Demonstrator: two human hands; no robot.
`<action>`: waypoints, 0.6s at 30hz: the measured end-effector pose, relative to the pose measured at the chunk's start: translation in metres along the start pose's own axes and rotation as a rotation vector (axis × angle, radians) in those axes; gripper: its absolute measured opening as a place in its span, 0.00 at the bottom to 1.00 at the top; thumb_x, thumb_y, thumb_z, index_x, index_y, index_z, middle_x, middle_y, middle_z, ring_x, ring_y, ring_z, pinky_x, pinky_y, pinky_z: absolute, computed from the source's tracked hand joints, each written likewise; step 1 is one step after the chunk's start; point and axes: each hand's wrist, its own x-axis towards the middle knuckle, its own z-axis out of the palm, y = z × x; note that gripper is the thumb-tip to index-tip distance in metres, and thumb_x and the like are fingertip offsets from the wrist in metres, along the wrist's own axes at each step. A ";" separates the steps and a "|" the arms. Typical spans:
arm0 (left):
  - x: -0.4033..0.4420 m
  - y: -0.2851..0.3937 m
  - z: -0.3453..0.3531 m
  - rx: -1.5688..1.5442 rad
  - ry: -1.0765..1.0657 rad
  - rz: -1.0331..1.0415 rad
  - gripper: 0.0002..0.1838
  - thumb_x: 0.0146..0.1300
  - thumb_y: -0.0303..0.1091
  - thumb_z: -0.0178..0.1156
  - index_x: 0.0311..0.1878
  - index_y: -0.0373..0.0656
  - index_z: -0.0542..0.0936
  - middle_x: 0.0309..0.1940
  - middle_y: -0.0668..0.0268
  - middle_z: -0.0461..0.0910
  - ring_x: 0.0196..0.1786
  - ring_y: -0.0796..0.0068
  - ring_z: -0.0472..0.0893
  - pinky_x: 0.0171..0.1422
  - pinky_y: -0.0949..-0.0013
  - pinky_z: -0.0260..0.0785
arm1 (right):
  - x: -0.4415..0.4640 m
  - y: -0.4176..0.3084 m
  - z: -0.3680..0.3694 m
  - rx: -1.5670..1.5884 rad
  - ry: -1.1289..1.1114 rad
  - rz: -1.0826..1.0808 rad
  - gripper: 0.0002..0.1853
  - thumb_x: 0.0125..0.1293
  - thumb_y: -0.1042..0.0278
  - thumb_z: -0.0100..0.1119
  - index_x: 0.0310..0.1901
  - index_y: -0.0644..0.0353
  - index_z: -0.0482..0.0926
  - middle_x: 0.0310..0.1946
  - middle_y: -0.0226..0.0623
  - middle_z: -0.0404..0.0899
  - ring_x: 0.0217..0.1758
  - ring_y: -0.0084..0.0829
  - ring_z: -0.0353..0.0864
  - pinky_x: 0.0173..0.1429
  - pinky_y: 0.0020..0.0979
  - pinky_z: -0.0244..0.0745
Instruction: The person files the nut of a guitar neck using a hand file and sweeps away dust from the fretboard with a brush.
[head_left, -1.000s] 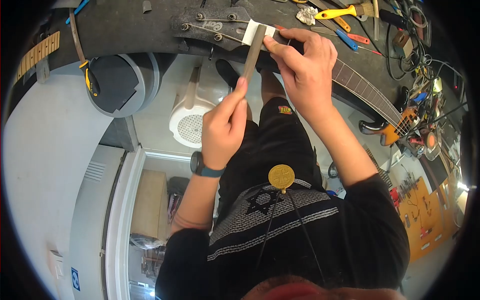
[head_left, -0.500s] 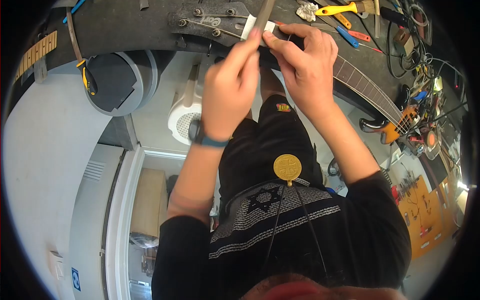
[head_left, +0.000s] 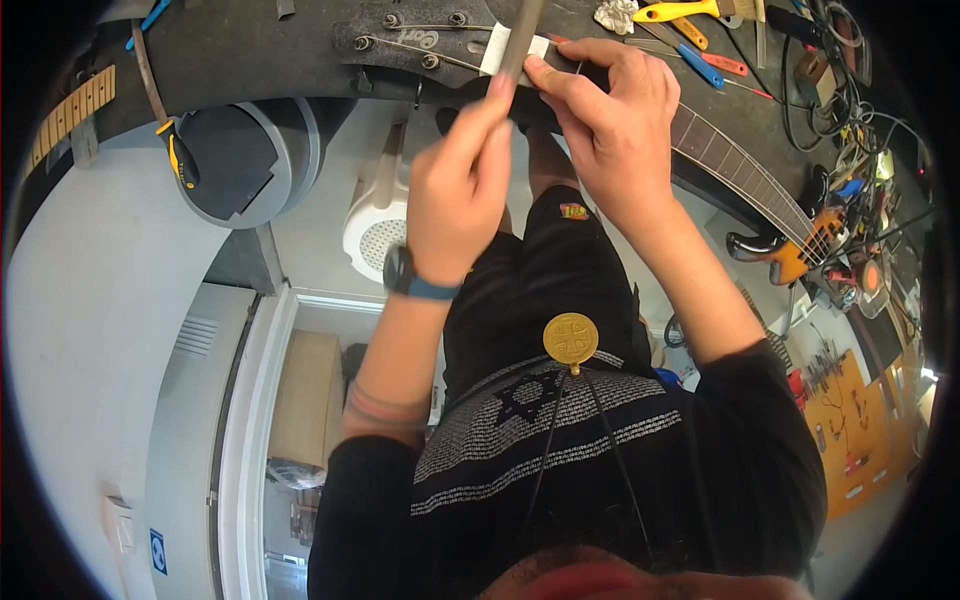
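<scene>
My left hand (head_left: 462,185), with a watch on its wrist, is closed on the lower end of a flat grey bar (head_left: 524,38), file-like in shape. The bar slants over a white piece (head_left: 494,52) at the base of a dark headstock (head_left: 400,45) marked "Cort". Thumb and index finger of my right hand (head_left: 622,125) pinch together at the right edge of the white piece; what lies between them is too small to tell. From behind this hand the fretted neck (head_left: 740,165) runs down right to an orange-brown and black guitar body (head_left: 790,262).
A yellow-handled brush (head_left: 680,12), crumpled paper (head_left: 616,14) and blue- and orange-handled tools (head_left: 700,65) lie at the upper right of the dark bench (head_left: 240,55). Tangled cables (head_left: 850,100) are beyond. A yellow-black screwdriver (head_left: 178,158) juts over the left edge, near a grey bin (head_left: 235,170).
Since the first frame, my left hand and the bar have moved up and slightly right. From the middle frame, this hand is slightly lower. My right hand keeps its pinch in nearly the same place.
</scene>
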 end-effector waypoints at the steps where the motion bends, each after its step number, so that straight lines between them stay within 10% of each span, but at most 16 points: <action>1: -0.023 0.009 -0.013 0.041 -0.048 -0.091 0.20 0.82 0.18 0.63 0.73 0.35 0.86 0.65 0.50 0.93 0.48 0.65 0.96 0.50 0.66 0.85 | 0.000 0.001 0.001 0.005 0.004 -0.003 0.22 0.65 0.73 0.77 0.58 0.35 0.94 0.59 0.24 0.86 0.60 0.36 0.82 0.74 0.49 0.67; 17: 0.013 0.002 0.005 0.004 0.008 0.006 0.19 0.83 0.21 0.63 0.72 0.37 0.87 0.47 0.50 0.94 0.35 0.65 0.91 0.41 0.67 0.80 | 0.000 -0.001 -0.002 -0.016 -0.019 0.012 0.19 0.69 0.69 0.79 0.59 0.37 0.96 0.60 0.25 0.88 0.62 0.36 0.82 0.72 0.43 0.68; 18: 0.029 0.005 0.007 -0.017 -0.069 -0.144 0.20 0.83 0.20 0.65 0.74 0.35 0.86 0.63 0.56 0.94 0.51 0.78 0.89 0.57 0.70 0.82 | 0.001 -0.003 -0.002 -0.015 -0.020 0.020 0.19 0.69 0.69 0.79 0.59 0.37 0.96 0.60 0.25 0.88 0.62 0.36 0.82 0.72 0.43 0.68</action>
